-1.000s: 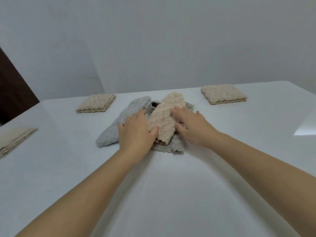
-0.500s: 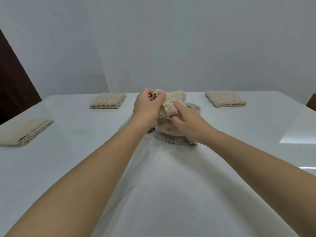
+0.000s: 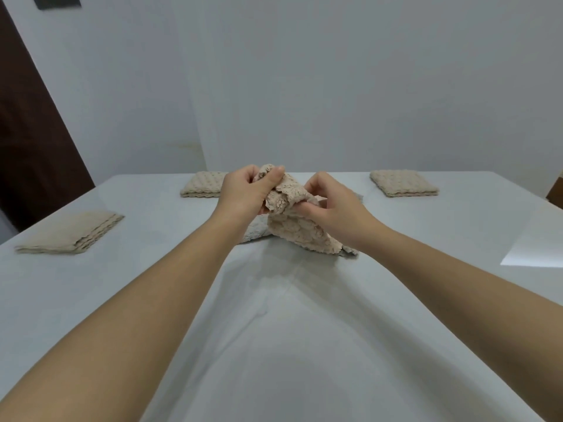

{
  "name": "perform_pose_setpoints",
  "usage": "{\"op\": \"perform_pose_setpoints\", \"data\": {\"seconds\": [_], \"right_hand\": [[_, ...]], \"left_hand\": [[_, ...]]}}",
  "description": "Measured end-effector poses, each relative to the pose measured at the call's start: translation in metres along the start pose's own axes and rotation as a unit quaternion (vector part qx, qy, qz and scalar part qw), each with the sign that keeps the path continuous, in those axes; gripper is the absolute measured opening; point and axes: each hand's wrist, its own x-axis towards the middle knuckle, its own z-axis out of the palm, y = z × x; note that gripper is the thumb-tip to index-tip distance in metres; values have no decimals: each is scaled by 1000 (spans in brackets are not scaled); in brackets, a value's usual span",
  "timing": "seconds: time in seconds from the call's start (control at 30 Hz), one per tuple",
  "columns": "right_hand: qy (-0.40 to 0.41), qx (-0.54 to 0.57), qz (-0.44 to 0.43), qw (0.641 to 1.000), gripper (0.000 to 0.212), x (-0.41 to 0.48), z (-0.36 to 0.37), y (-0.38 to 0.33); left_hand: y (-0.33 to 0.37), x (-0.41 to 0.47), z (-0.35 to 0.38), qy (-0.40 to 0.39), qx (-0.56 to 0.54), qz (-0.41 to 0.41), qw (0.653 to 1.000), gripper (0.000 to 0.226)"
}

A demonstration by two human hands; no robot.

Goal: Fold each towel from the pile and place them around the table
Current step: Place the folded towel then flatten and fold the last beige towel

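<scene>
- We have our left hand and right hand both pinched on the top edge of one beige towel, lifted just above the pile at the middle of the table
- Our left hand grips the higher corner, thumb over the cloth; our right hand clasps the edge lower down and just to the right, so the held edge slopes down from left to right
- The towel hangs bunched below our hands, its loose end trailing toward us and to the right, touching the pile and the table top
- We judge the next move turns on that slope: the two hands sit close together, so they need to part along the edge to open the cloth flat, and neither hand is clearly nearer than the other
- Count: three folded beige towels already placed, one at the left edge, one at the far left, one at the far right
- One beige towel in hand; under it we see grey cloth, and we cannot tell whether that is one towel or more
</scene>
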Motion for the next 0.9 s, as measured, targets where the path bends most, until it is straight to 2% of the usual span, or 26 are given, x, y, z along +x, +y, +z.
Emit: {"op": "perform_pose_setpoints", "data": {"seconds": [0.13,0.23,0.3,0.4,0.47,0.57,0.67,0.73,0.83,0.9], "right_hand": [[24,22,21,999,11,-5,-13,-10],[64,-8,40,997,15,-8,-27,-13],[82,-23,44,995,18,-11,-35,-17],[51,-50,65,995,22,-16,-38,-26],[23,-55,87,994,25,-19,-34,-31],[-2,-48,103,994,22,-27,-33,-47],[-20,-113,67,991,41,-33,-40,-65],[-6,-135,54,989,42,-33,-50,-72],[33,-58,90,994,57,-31,-67,-81],[46,7,124,991,50,-33,-77,-85]], "left_hand": [[6,-3,-15,-46,46,-4,998,33],[12,-12,-29,-98,163,31,981,41],[14,-17,-40,-116,298,69,945,40],[17,-24,-50,-69,441,115,887,13],[18,-29,-51,-54,442,111,889,13],[25,-38,-49,-50,356,80,930,10],[36,-41,-52,-19,338,116,934,25],[47,-42,-61,-29,336,134,932,39],[70,-47,-78,-152,368,75,914,48],[83,-50,-89,-252,339,-10,907,33]]}}
